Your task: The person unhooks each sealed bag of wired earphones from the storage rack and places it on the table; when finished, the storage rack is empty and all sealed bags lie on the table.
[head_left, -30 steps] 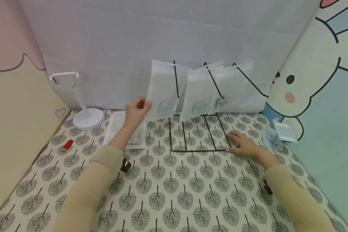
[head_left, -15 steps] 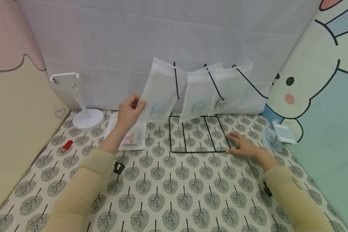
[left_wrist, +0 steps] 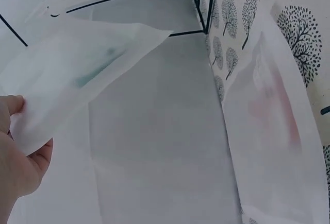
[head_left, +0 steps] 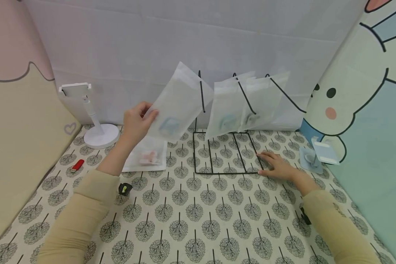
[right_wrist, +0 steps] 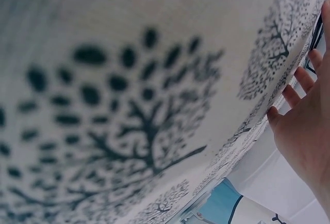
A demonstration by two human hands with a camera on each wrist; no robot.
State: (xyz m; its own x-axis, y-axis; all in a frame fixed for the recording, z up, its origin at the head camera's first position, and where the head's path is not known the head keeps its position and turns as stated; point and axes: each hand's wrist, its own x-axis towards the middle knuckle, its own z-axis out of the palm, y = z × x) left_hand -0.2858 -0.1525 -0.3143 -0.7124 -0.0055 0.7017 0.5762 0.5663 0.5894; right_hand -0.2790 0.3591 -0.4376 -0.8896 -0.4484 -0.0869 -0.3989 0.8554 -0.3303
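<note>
My left hand [head_left: 136, 123] pinches the left edge of a frosted bag [head_left: 181, 97] with a blue item inside. That bag is tilted, its upper right part still at the leftmost black hook [head_left: 202, 91]. In the left wrist view, thumb and fingers of the hand [left_wrist: 23, 157] grip the bag [left_wrist: 77, 64]. Two more frosted bags [head_left: 227, 106] [head_left: 262, 101] hang on the middle and right hooks. My right hand [head_left: 277, 168] rests with spread fingers at the right edge of the black wire rack base [head_left: 227, 173]; the right wrist view shows the hand [right_wrist: 304, 126] low over the cloth.
A flat frosted bag with a pinkish item [head_left: 149, 157] lies below my left forearm. A white phone stand [head_left: 101, 135] and a red USB stick [head_left: 77, 165] are at the left. A small pale blue and white stand [head_left: 311, 159] is at the right.
My left hand has moved left and slightly up, pulling the bag's lower part leftward, so it tilts more. More of the flat bag on the cloth shows. My right hand has stayed in place.
</note>
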